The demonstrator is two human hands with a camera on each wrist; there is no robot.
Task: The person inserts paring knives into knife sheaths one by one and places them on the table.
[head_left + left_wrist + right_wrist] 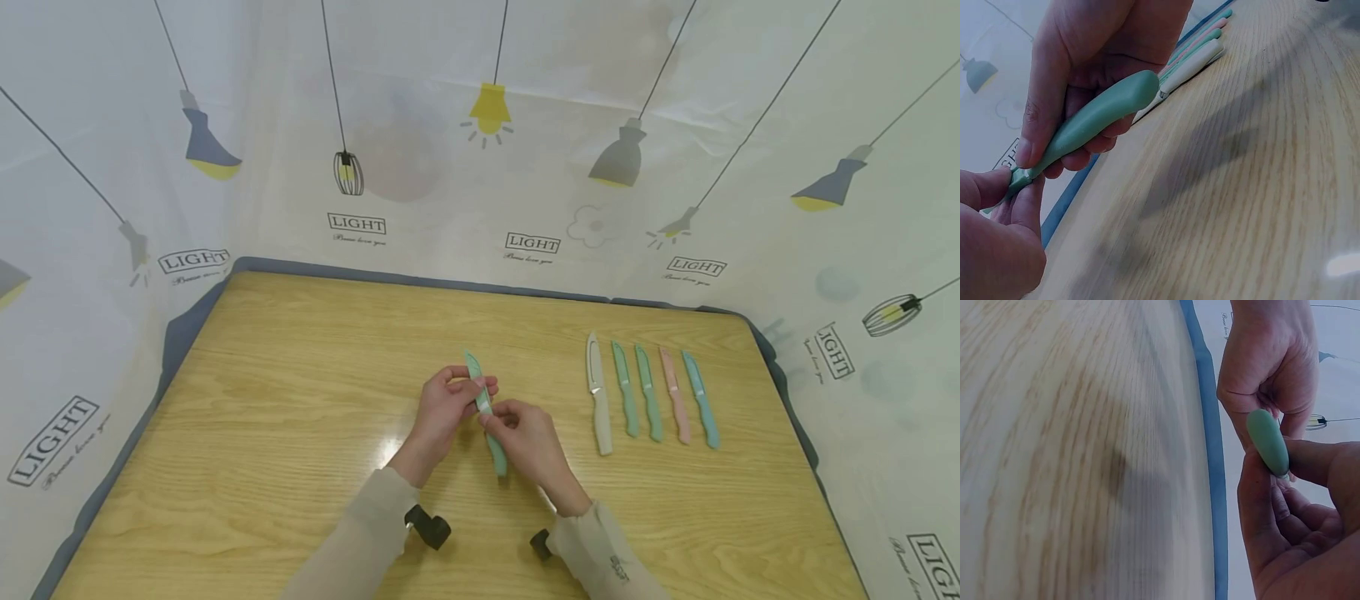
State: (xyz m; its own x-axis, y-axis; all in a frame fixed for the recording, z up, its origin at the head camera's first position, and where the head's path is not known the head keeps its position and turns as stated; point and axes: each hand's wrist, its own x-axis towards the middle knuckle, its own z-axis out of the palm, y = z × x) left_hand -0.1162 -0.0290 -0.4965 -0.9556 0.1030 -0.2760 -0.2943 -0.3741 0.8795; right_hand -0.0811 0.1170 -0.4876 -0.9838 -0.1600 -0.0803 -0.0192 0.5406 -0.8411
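Note:
Above the middle of the table, both hands hold a green knife [497,454], its tip slanting away from the person. The left hand [442,408] pinches the green blade end between thumb and fingers. My right hand [534,442] pinches the handle close to where it meets the blade end. Seen in the left wrist view, the curved green handle [1100,115] sticks out past the right hand [1085,56], while the left hand [997,231] grips the far part. The right wrist view shows the handle's rounded butt [1266,437]; the fingers partly cover the blade end.
To the right on the wooden table [300,375] lie a white knife [602,421], two green knives [628,408], a pink knife [678,408] and a blue knife [707,417], side by side. A printed light-coloured curtain [435,208] surrounds the table's far and side edges.

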